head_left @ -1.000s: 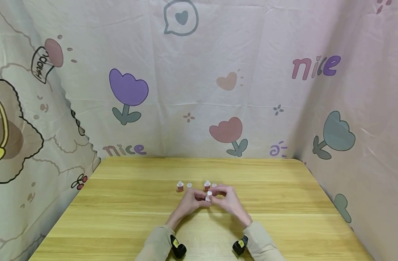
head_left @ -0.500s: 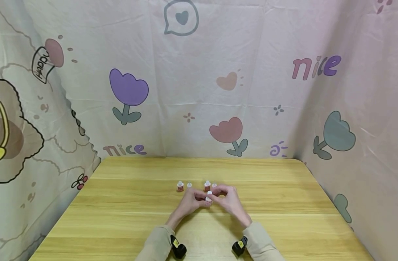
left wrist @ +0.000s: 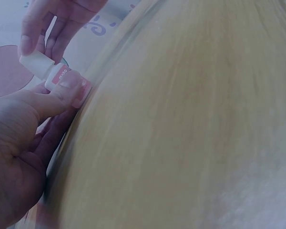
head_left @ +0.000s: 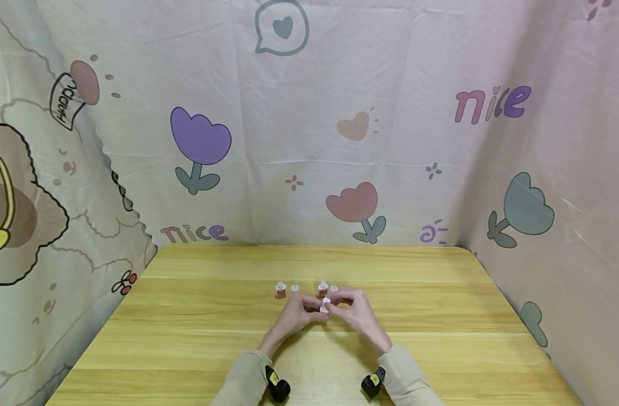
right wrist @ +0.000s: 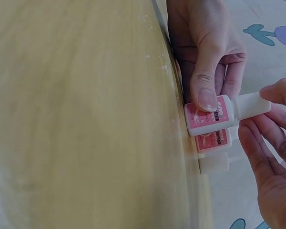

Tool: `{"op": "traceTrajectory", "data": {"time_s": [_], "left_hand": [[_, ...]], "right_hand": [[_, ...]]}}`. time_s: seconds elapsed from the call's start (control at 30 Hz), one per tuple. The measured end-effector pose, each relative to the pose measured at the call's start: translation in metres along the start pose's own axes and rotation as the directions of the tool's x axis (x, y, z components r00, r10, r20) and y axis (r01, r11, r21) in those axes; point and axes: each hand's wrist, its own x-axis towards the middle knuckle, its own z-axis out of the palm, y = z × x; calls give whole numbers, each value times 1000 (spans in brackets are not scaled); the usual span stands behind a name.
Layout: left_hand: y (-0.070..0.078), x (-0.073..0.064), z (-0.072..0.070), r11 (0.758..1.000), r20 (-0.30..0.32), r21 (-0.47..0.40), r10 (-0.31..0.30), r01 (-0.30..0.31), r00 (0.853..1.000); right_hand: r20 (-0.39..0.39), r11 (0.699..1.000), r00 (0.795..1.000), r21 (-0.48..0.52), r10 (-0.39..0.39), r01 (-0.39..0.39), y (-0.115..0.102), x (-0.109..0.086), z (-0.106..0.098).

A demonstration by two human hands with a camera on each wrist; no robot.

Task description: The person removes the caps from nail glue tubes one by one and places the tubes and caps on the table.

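A small white bottle with a pink label is held by its body between the thumb and fingers of my left hand. The fingertips of my right hand pinch the white cap at the bottle's neck. In the left wrist view the same cap meets the bottle's top. How far it is screwed on cannot be told. Both hands stay close together over the middle of the table, and the bottle's base is near or on the tabletop.
Behind the hands stand two similar bottles, a left one and a right one. Beside each is a small white piece, one at left and one at right. A patterned cloth hangs behind the wooden table.
My right thumb and fingers have shifted slightly on the cap, which shows at a slightly different angle. My left hand and the standing bottles have kept their places.
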Motion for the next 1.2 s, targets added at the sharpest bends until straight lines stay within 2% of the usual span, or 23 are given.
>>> {"op": "traceTrajectory", "data": {"time_s": [0.3, 0.5, 0.63, 0.77, 0.9, 1.1, 1.2], "left_hand": [[-6, 1, -2, 1000, 19, -22, 6, -5, 1000], [-6, 1, -2, 1000, 12, -15, 5, -5, 1000], [-6, 0, -1, 1000, -2, -15, -9, 8, 1000], [-5, 0, -1, 1000, -11, 8, -21, 21, 1000], [2, -1, 0, 999, -9, 20, -26, 26, 1000], [25, -6, -5, 1000, 1, -21, -8, 8, 1000], [29, -8, -6, 1000, -6, -28, -1, 0, 1000]], "right_hand": [[-5, 1000, 1000, 15, 2, -2, 0, 2, 2], [-44, 997, 996, -27, 76, -77, -1, 3, 3], [-61, 997, 998, -61, 34, -38, 0, 4, 4], [-51, 999, 999, -52, -11, 8, -1, 4, 3], [-26, 999, 1000, -36, -14, 13, -1, 3, 3], [1, 1000, 1000, -9, 3, -3, 0, 2, 3], [-6, 1000, 1000, -3, 27, -27, -1, 2, 3]]}}
